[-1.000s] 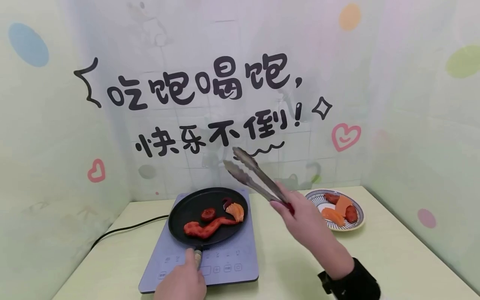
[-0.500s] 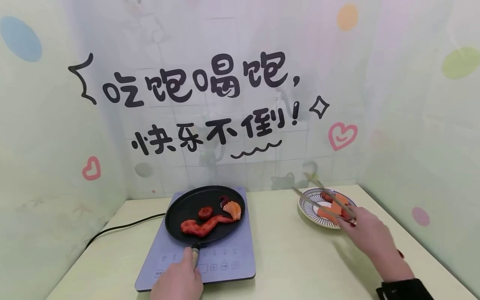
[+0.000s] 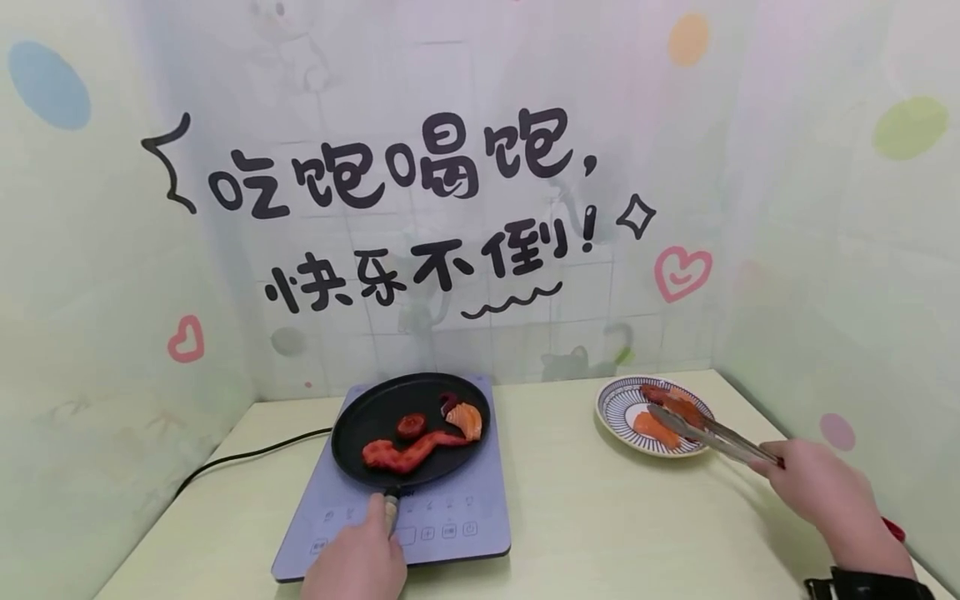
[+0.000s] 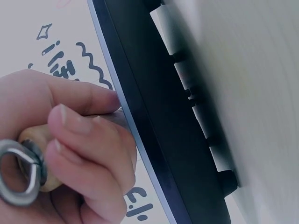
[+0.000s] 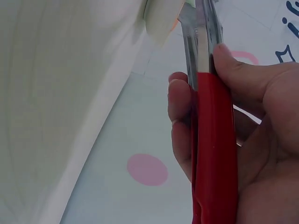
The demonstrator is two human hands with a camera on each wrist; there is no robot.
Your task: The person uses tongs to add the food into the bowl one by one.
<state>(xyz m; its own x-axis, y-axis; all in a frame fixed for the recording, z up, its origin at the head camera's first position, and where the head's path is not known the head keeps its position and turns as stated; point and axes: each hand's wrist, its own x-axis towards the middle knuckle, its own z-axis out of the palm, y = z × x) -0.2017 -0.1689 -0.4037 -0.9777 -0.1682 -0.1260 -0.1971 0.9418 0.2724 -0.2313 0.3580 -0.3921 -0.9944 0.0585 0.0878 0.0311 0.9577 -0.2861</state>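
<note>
My left hand (image 3: 356,554) grips the handle (image 4: 51,154) of a black frying pan (image 3: 363,421); fingers curl round the wooden grip in the left wrist view. Inside the pan lie a red chicken wing (image 3: 405,454), a small red round piece (image 3: 411,426), an orange salmon-like slice (image 3: 467,421) and a dark red curled piece (image 3: 449,403). My right hand (image 3: 821,487) holds metal tongs (image 3: 731,442) by their red handles (image 5: 216,140). The tips reach over the patterned plate (image 3: 611,417), right at an orange slice (image 3: 656,428) and reddish pieces partly hidden by the tongs.
Beneath the pan is a flat induction cooker (image 3: 457,546) with touch controls. Its black cord (image 3: 255,454) runs left across the pale table (image 3: 570,500). Printed wall sheets (image 3: 525,333) enclose the table at the back and both sides.
The right hand has carried the tongs from above the table's middle rightward and down to the plate, and their arms have come closer together. The left hand stays on the pan handle.
</note>
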